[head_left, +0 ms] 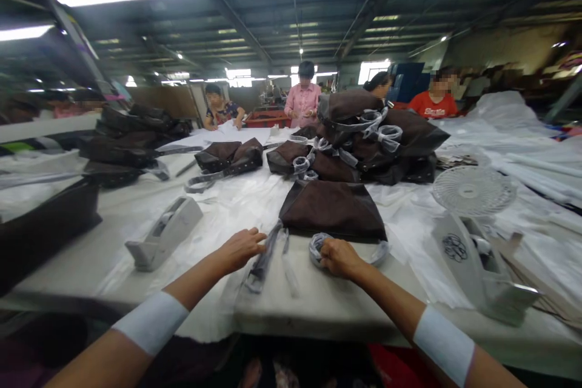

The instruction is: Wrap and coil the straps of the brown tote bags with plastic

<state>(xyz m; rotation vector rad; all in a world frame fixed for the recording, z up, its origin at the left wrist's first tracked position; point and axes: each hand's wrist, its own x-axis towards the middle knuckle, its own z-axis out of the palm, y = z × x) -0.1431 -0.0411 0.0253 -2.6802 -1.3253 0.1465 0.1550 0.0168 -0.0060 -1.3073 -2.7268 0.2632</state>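
Observation:
A dark brown bag (pixel 334 209) with black trim lies flat on the table in front of me. My right hand (pixel 340 257) is closed on a coiled strap (pixel 317 247) in clear wrapping, at the bag's near edge. A second wrapped strap (pixel 264 260) trails loosely from the bag's left corner toward the table's front, blurred. Just left of that strap is my left hand (pixel 245 248), its fingers stretched out toward it and apparently not gripping. A thin strip of clear wrapping (pixel 289 267) hangs between the two straps.
Grey tape dispensers stand left (pixel 166 233) and right (pixel 482 267). Behind the bag rises a heap of similar bags (pixel 377 139); another stack (pixel 131 145) is at far left. A small fan (pixel 473 191) sits at right among plastic sheets (pixel 536 151). Several people work across the table.

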